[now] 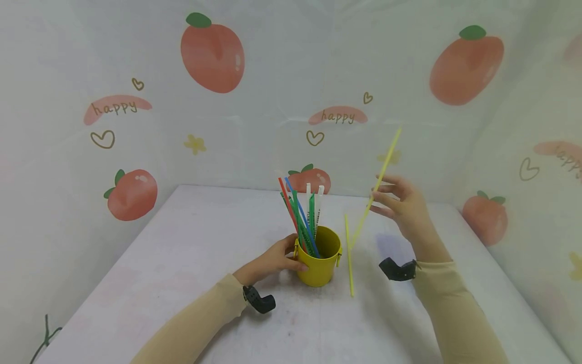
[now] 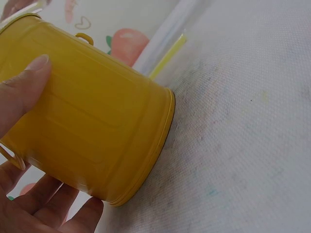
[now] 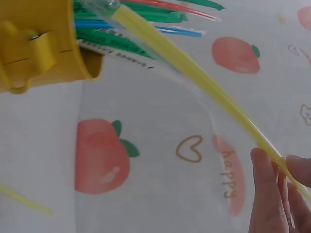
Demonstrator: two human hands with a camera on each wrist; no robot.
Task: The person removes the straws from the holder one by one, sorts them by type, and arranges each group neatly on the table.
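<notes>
A small yellow bucket [image 1: 318, 273] stands upright on the table, and my left hand [image 1: 278, 257] grips its left side, thumb on the near wall [image 2: 102, 107]. Inside lean several straws: a red straw [image 1: 287, 203], a blue straw [image 1: 305, 222], green ones and white paper-wrapped ones [image 1: 320, 194]. To the right of the bucket, raised above the table, my right hand [image 1: 404, 205] pinches a long yellow straw [image 1: 388, 157] between thumb and fingers. This straw slants down to the left; clear film seems to surround its lower part [image 3: 189, 73]. A second yellow straw [image 1: 349, 268] lies on the table beside the bucket.
The white table [image 1: 182, 242] meets a white backdrop [image 1: 273, 60] printed with peaches and the word "happy". Black wrist cameras [image 1: 260, 300] sit on both wrists. At the lower left a dark green cord [image 1: 46, 336] shows.
</notes>
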